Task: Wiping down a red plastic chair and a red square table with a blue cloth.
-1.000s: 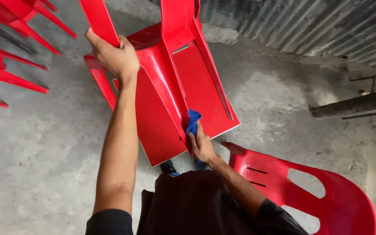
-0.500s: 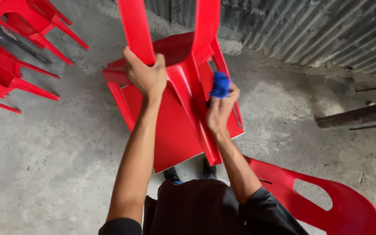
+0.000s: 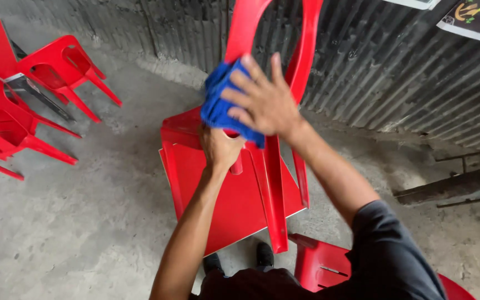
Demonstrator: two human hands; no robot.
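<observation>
Overhead, in the head view, a red plastic chair (image 3: 234, 194) is tipped upside down on the concrete floor (image 3: 73, 233), its legs pointing up toward the camera and its seat underside facing the person. The left hand (image 3: 220, 147) is closed around one of the chair's legs low down, near where the leg meets the seat. The right hand (image 3: 265, 100) lies flat with fingers spread, pressing a blue cloth (image 3: 218, 103) against the upper part of the legs; the cloth is bunched beneath the palm and pokes out on the left side of the hand. Just behind the chair runs a corrugated metal wall (image 3: 373, 72). At the left edge several more red chairs (image 3: 34, 94) lie tipped over together, well apart from the one being held. Another red chair (image 3: 320, 264) sits at the bottom right, just beside the person's dark shoes (image 3: 265, 254).
</observation>
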